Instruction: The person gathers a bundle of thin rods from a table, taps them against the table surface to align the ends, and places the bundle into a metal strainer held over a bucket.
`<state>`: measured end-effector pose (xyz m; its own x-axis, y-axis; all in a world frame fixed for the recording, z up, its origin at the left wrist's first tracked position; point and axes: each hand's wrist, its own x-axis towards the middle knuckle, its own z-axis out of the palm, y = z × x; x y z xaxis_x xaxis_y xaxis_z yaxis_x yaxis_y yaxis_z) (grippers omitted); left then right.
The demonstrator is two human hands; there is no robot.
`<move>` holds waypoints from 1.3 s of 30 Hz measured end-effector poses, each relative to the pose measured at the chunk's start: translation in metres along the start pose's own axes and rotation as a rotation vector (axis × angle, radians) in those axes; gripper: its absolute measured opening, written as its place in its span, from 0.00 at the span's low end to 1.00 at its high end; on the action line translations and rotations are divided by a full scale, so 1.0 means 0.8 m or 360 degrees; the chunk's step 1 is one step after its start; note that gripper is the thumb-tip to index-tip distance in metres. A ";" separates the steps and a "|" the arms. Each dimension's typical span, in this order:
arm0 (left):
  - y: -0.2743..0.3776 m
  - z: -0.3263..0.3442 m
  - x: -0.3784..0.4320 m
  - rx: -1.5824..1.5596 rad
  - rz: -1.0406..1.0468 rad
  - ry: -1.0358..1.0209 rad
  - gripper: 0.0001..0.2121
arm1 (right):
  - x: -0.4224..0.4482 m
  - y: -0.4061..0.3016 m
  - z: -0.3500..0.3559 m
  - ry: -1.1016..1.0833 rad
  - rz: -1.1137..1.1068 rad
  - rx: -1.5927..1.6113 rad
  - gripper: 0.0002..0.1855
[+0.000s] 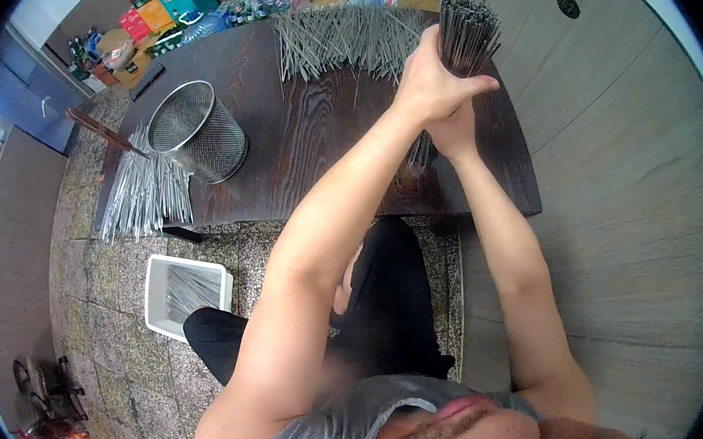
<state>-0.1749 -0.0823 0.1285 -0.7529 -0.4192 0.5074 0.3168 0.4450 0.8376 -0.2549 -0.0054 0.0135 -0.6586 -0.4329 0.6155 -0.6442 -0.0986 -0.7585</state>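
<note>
Both my hands hold one thick bundle of thin dark metal rods [469, 33] above the right part of a dark wooden table [284, 181]. My left hand [430, 82] wraps around the bundle from the left, thumb stretched to the right. Just below it, my right hand [456, 130] grips the lower part, largely hidden behind the left; rod ends show beneath. A wide row of grey metal rods [347, 42] lies along the table's far edge. On the left stands a silver wire-mesh basket [211, 144], beside a fanned pile of shiny rods [149, 194].
Brown rods [98, 131] stick out over the table's left edge, near a dark bar [148, 81]. A white plastic bin [152, 296] with thin rods stands on the floor by my knee. Bottles and boxes [155, 15] line the far side; a wood-grain panel [611, 150] rises at right.
</note>
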 end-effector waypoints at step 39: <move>-0.111 -0.068 -0.135 -0.1601 -0.0849 0.1622 0.12 | -0.031 -0.121 0.031 -0.1637 0.0371 -0.1028 0.37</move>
<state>-0.0900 -0.1195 0.0103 -0.3303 -0.8872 -0.3221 0.7102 -0.4584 0.5343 -0.1664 -0.0072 0.0661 -0.3594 -0.9125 -0.1954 -0.8187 0.4088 -0.4033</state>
